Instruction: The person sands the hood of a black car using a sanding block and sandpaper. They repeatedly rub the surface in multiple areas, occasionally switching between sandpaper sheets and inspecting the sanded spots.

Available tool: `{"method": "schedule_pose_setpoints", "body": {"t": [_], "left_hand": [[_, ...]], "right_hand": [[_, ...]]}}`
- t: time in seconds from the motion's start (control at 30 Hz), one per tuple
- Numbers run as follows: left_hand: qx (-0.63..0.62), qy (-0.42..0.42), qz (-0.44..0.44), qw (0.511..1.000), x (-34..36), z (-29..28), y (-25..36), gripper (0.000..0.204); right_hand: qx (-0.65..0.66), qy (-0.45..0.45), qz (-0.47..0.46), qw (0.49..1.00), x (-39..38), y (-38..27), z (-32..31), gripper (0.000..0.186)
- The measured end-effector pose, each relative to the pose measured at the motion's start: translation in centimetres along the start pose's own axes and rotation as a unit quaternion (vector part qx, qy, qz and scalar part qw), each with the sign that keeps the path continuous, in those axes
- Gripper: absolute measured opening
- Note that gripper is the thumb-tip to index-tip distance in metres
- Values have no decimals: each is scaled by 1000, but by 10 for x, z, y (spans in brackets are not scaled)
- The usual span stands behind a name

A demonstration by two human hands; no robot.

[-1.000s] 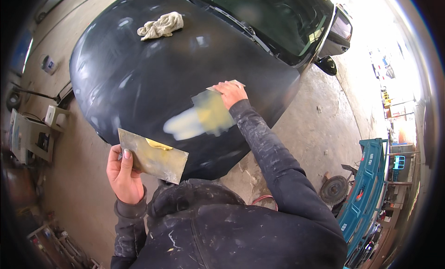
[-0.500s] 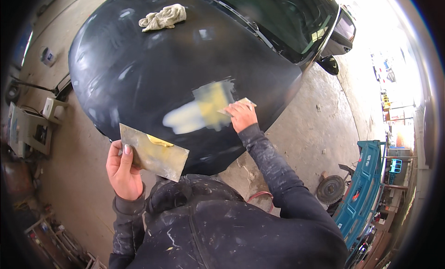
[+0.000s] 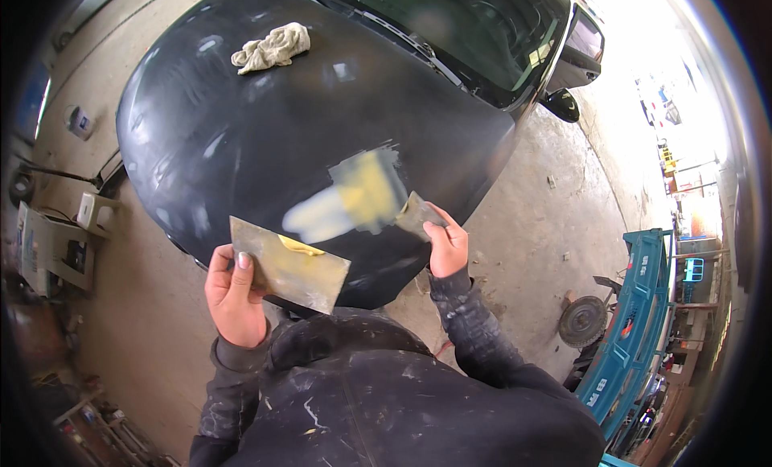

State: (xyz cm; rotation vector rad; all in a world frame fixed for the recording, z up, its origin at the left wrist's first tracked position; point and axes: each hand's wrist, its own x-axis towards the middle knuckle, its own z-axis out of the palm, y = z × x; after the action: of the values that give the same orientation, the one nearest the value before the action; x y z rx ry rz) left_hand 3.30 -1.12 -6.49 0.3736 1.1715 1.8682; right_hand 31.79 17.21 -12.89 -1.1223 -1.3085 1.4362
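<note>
My left hand (image 3: 235,300) is closed on a wide, flat metal spreader plate (image 3: 291,267), thumb on its upper face. A streak of yellow body filler (image 3: 301,246) lies along that plate's far edge. Between the fingers and thumb of my right hand (image 3: 448,246) is a smaller metal spreader (image 3: 418,216), tilted up, with a little yellow at its edge. It is just right of a patch of grey and yellow filler (image 3: 366,189) on the dark car hood (image 3: 265,137). A pale whitish spot (image 3: 318,215) adjoins the patch on the left.
A crumpled cream rag (image 3: 272,49) lies on the far part of the hood. To the right are a teal tailgate-like panel (image 3: 631,322) and a wheel (image 3: 582,321) on the floor. At the left stand a white bucket (image 3: 79,123) and a pale machine (image 3: 55,248).
My right hand has drawn back from the filler patch toward me and turned, lifting the small spreader. My left hand and its plate have shifted slightly right in the view.
</note>
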Motion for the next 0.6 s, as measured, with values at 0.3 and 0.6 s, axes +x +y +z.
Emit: {"method": "schedule_pose_setpoints", "body": {"t": [0.3,0.6], "left_hand": [[135,-30,69,988,-8,37,9,17],[113,42,181,976,-3,34,20,20]], "right_hand": [[272,-301,13,914,-58,-86,69,46],[-71,-145,-54,985,-35,-99,51,34]]}}
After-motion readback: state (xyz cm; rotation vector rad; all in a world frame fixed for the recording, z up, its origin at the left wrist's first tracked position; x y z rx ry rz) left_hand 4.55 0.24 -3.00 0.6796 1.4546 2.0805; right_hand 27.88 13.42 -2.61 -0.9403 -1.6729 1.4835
